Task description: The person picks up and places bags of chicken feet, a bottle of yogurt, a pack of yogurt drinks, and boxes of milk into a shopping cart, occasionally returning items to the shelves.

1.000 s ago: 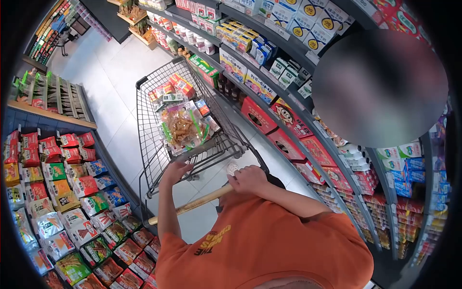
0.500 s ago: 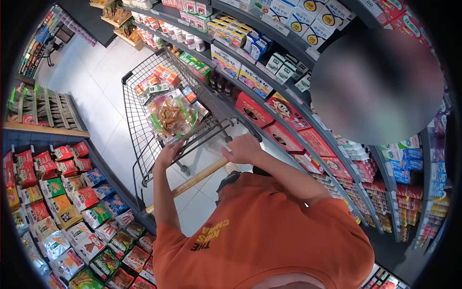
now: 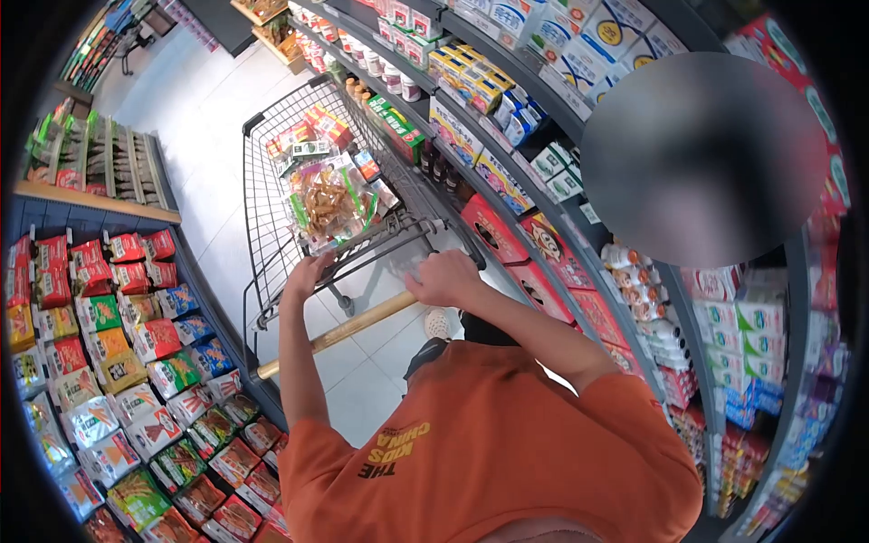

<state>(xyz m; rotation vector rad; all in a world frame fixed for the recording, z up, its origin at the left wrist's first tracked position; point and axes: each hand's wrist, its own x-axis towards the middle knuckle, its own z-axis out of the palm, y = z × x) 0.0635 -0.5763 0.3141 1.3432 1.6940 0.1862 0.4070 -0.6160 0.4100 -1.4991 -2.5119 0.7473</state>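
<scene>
A wire shopping cart [image 3: 256,181] stands ahead of me, with clear bags of brown snacks [image 3: 328,201], red-and-yellow packs [image 3: 328,126] and small boxes inside. My left hand [image 3: 308,274] is closed at the near rim of the basket, its fingertips partly hidden. To its right, my right hand [image 3: 445,278] has its fingers wrapped round the light wooden handle bar [image 3: 362,324], near the bar's right end. The bar slants down to the left, passing beyond my left forearm.
Rows of snack packets [image 3: 109,344] fill a low display on the left. Tall shelves [image 3: 566,90] with milk cartons and boxes run along the right, close to the cart. A blurred oval covers part of them. Pale floor tiles [image 3: 210,154] show left of the cart.
The cart and its contents have shifted slightly right and up in view. The right-hand shelves look shifted too, and more of the wooden bar shows. Both hands keep their holds.
</scene>
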